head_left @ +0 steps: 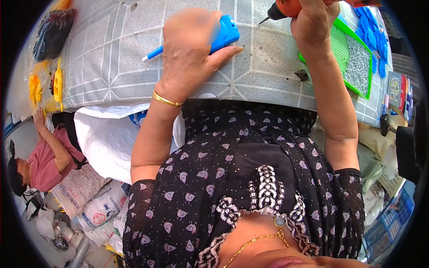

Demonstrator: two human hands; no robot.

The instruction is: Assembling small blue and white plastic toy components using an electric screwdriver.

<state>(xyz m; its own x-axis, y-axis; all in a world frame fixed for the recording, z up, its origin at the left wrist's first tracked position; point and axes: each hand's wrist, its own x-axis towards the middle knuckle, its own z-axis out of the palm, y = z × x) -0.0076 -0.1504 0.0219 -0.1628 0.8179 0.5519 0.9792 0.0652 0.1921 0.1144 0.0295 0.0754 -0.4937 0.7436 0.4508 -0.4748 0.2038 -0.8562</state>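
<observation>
On the desk (134,67), far left, lay a yellow part (58,85). Next, the left hand (190,40) had its grip over the blue tool (227,33), holding it down, seemingly for steadiness. The right hand's (313,29) grip wrapped the drill (288,8), bit apart from the tool; a green tray (370,71) sat beside that forearm, probably for easy reach.

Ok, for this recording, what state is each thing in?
left hand: closed over the blue part
blue part: held at the table
right hand: gripping the drill
drill: bit apart from the blue part; running or not, cannot tell
green tray: on the table, holding small silvery pieces
blue pieces: heaped beside the tray
yellow piece: lying unheld
</observation>
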